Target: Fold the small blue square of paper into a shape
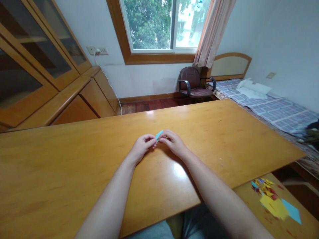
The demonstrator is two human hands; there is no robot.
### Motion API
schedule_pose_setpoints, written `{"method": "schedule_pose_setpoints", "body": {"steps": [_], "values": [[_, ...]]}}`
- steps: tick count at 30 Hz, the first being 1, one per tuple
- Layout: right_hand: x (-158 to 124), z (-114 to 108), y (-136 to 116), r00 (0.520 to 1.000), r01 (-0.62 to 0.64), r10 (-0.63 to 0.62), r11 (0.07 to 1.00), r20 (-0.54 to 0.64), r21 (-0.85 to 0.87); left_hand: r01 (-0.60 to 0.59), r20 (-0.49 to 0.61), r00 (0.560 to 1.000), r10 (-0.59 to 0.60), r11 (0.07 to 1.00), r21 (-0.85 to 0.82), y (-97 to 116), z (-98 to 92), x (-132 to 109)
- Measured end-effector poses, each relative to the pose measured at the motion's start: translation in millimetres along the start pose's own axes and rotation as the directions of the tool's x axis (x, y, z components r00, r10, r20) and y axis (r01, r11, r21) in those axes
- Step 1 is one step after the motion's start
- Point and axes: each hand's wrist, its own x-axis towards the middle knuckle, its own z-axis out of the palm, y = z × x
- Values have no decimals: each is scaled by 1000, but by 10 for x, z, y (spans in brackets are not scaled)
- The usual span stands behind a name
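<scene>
With my left hand (144,146) and right hand (174,143), I pinch a small, pointed, light-blue piece of paper (159,134) between narrowed fingers, over the glossy yellow-brown wooden table (74,166). I judge that light, even pressure from both thumbs suits it best; squeezing hard could buckle such thin edges.

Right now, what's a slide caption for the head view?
Left hand and right hand hold a small light-blue paper piece over a wooden table.
</scene>
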Motion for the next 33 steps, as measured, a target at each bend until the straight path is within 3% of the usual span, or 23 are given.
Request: {"method": "schedule_pose_setpoints", "body": {"steps": [11,22,33], "values": [[-13,28,10,1000,26,-27,998,-6,-54,-5,-39,999,5,1000,6,33,60,-19],[-5,58,-10,994,-83,84,996,-69,22,13,-37,999,-12,1000,27,48,78,-23],[-9,48,7,992,-97,100,994,-79,41,10,19,1000,-11,1000,28,65,65,-35]]}}
